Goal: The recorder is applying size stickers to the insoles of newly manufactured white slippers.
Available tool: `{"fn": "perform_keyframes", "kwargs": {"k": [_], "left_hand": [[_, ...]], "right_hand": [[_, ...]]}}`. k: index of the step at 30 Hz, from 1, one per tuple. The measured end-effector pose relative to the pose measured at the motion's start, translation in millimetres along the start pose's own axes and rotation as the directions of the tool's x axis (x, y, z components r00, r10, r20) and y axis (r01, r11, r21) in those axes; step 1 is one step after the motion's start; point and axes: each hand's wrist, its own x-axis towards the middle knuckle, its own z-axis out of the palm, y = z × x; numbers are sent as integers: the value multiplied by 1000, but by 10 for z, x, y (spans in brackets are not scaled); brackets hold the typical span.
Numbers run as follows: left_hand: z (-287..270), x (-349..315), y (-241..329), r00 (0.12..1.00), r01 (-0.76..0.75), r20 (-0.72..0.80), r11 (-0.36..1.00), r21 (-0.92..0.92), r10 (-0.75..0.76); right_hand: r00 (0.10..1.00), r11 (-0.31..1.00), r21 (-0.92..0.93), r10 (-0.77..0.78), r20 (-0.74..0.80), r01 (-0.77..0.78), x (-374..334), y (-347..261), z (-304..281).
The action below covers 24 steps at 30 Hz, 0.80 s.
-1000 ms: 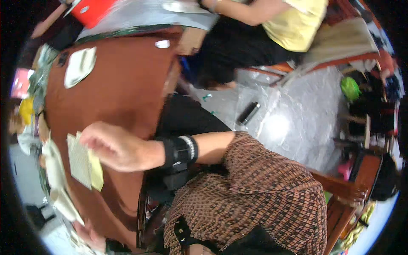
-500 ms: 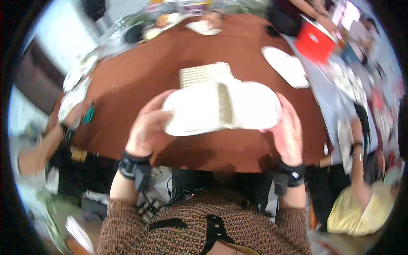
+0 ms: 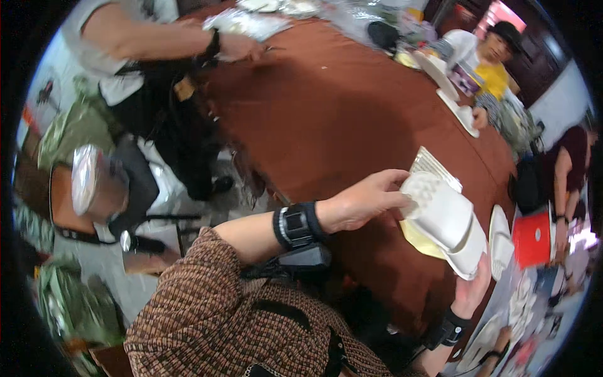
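Note:
A white slipper (image 3: pixel 443 217) is held between my two hands over the table, tilted. My left hand (image 3: pixel 370 200) grips its far-left end, where rows of small round bumps show; the thumb and fingers are closed around the edge. My right hand (image 3: pixel 475 283) holds the slipper's lower right end, its fingers partly hidden under it. A pale yellow piece (image 3: pixel 422 240) shows beneath the slipper; whether it is joined to it I cannot tell. Just beyond, a cream sheet with rows of small bumps (image 3: pixel 438 164) lies on the brown tablecloth.
Brown cloth covers the table (image 3: pixel 314 113). Another white slipper (image 3: pixel 500 242) lies to the right, near a red box (image 3: pixel 531 239). Co-workers stand or sit around the table, one far left reaching over it. A stool (image 3: pixel 75 207) and green bags (image 3: pixel 78 301) stand at the left.
The view has swung left, so the table and slipper appear farther right. The slipper has gone from level to tilted, with both hands still on it.

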Motion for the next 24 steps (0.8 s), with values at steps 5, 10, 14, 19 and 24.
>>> {"fn": "perform_keyframes", "kwargs": {"k": [5, 10, 14, 19, 24], "left_hand": [[-161, -176, -98, 987, -70, -143, 996, 53, 77], [-367, -357, -76, 923, -199, -222, 885, 422, 313], [-518, -566, 57, 792, -300, -257, 720, 625, 554], [-674, -888, 235, 733, -227, -381, 731, 643, 563], [-731, -1004, 278, 688, -229, -353, 651, 724, 634]], "right_hand": [[993, 992, -103, 57, -105, -67, 222, -20, -95], [972, 996, -48, 60, -227, -72, 444, -22, -181], [987, 994, -63, 77, -138, -86, 645, 112, -255], [974, 968, -148, 183, -132, -202, 773, 388, -341], [986, 980, -118, 158, -44, -162, 715, 470, -233]]}}
